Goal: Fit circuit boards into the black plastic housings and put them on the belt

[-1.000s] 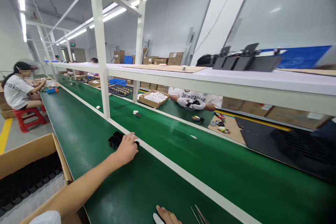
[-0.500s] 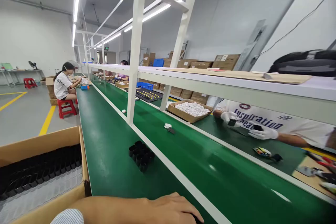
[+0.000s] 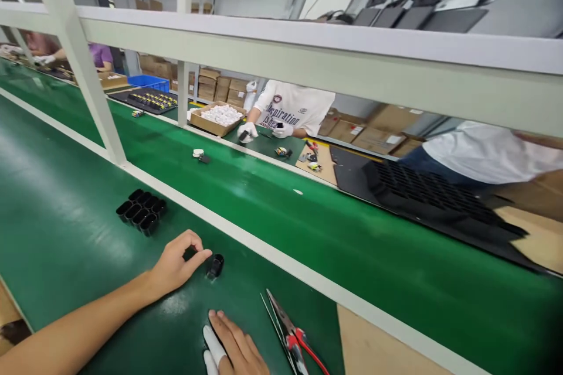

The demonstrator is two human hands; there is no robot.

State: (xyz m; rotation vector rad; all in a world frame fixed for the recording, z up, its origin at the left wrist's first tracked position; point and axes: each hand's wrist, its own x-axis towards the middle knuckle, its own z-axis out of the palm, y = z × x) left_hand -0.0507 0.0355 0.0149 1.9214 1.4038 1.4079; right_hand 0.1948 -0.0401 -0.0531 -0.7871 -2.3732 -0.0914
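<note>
My left hand point(image 3: 178, 263) rests on the green table, its fingers loosely curled and a dark gap showing between thumb and index finger. Just right of the thumb tip stands a small black oval cup point(image 3: 215, 266); whether they touch I cannot tell. A cluster of several similar black cups point(image 3: 141, 211) stands beyond my left hand. Nearer to me, my right hand point(image 3: 237, 345) lies with fingers stretched out, white finger covers on some of them. Beside it on the right are tweezers point(image 3: 277, 325) and red-handled long-nose pliers point(image 3: 292, 328).
A white rail point(image 3: 246, 240) separates the table from the green belt point(image 3: 352, 234), which carries a white-and-black part point(image 3: 201, 155). Across it, a co-worker in white gloves point(image 3: 248, 132) holds black pieces. A black tray point(image 3: 440, 193) stands far right. A shelf point(image 3: 308, 53) crosses overhead.
My view has swung right and down. My left hand now shows beside one black cup, and my right hand, tweezers and pliers have come into view.
</note>
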